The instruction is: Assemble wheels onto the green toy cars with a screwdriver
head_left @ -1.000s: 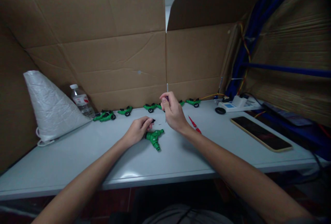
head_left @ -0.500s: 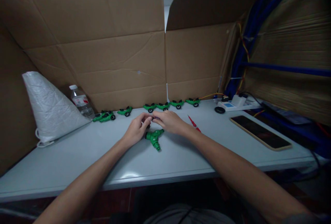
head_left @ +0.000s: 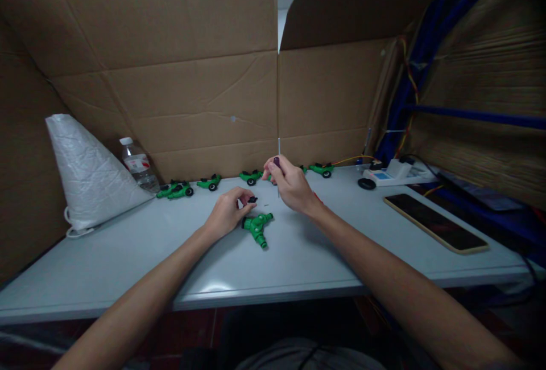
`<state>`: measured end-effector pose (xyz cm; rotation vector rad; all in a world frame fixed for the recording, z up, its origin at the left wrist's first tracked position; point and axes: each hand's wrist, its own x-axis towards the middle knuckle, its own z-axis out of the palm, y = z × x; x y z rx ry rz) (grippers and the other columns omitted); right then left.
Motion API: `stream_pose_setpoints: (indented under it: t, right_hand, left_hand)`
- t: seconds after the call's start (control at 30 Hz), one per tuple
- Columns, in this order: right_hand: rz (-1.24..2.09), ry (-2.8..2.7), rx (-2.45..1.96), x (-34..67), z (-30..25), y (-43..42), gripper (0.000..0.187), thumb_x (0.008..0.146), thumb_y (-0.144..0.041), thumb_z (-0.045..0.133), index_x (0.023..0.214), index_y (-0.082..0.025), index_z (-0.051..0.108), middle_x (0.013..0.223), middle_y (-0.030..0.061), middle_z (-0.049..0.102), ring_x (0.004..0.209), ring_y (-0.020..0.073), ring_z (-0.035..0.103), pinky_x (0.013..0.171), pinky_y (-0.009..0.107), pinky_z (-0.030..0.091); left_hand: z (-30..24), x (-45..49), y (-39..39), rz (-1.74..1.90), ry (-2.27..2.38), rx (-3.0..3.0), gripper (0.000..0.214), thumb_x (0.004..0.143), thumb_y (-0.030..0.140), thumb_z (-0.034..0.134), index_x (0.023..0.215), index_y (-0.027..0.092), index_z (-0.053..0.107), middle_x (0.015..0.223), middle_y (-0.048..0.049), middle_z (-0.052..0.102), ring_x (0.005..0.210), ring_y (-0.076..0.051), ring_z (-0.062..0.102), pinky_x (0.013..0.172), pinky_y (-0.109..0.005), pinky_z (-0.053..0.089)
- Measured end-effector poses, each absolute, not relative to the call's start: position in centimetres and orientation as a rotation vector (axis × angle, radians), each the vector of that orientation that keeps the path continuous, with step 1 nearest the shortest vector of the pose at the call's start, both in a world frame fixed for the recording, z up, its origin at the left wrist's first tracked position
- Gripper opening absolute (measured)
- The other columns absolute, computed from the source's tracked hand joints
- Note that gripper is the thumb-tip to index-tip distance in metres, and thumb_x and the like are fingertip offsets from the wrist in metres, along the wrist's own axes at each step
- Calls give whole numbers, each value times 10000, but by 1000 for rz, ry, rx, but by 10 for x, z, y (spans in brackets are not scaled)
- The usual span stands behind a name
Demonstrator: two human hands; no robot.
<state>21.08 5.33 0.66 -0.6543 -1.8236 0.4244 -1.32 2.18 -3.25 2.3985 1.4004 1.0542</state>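
Note:
My left hand is closed, pinching a small black part between thumb and fingers just above the table. My right hand grips a screwdriver by its dark purple handle, its thin shaft pointing down toward the tabletop. A green three-armed plastic piece lies in front of my hands, close to my left fingertips. Between the hands rests a tiny dark piece, too small to name. Behind my right wrist, most of a red pointed tool is hidden.
Several green toy vehicles with black wheels line the table's back edge. A white bag and a water bottle stand left. On the right are a phone, a power strip and a black ring. Cardboard walls the back.
My right hand has parted from my left, moving up and right, and now holds the screwdriver upright. The black part shows in my left fingers. The view has shifted slightly.

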Motion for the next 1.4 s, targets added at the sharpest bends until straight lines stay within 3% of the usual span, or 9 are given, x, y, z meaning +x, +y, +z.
stream_pose_setpoints:
  t: [0.1, 0.37, 0.83, 1.17, 1.4]
  right_hand:
    - [260, -1776, -578, 208, 12, 44, 280, 1103, -394, 391, 983, -226, 581, 1013, 77, 637, 974, 216, 604, 902, 334, 460]
    - [370, -1749, -536, 196, -5, 36, 259, 1104, -445, 419, 1023, -231, 540, 922, 47, 623, 855, 190, 617, 808, 306, 482]
    - [303, -1882, -537, 188, -11, 31, 239, 1096, -416, 447, 974, -229, 532, 900, 44, 616, 831, 193, 605, 799, 302, 472]
    - [319, -1856, -570, 187, -9, 32, 236, 1091, -428, 457, 982, -233, 530, 938, 54, 637, 851, 190, 624, 816, 295, 484]
    - [357, -1846, -583, 189, -9, 34, 248, 1091, -453, 460, 999, -234, 532, 852, 35, 638, 809, 190, 642, 795, 293, 488]
  left_hand:
    - [-31, -11, 20, 1015, 1383, 2412, 209, 931, 355, 714, 1059, 191, 730, 896, -31, 706, 804, -182, 635, 733, -302, 493]
    - [-31, -8, 19, 1000, 1319, 2374, 181, 915, 336, 731, 1003, 178, 720, 868, -19, 682, 782, -172, 621, 730, -290, 487]
    - [-27, -7, 15, 1047, 1361, 2387, 183, 891, 326, 758, 848, 169, 675, 794, -4, 666, 713, -152, 589, 700, -274, 458]
    - [-27, -6, 17, 1046, 1354, 2295, 206, 880, 354, 765, 844, 166, 689, 778, -6, 691, 695, -148, 600, 688, -267, 475]
    - [-25, -6, 16, 1042, 1361, 2277, 196, 875, 354, 764, 905, 166, 718, 808, -15, 708, 715, -157, 616, 698, -274, 488]
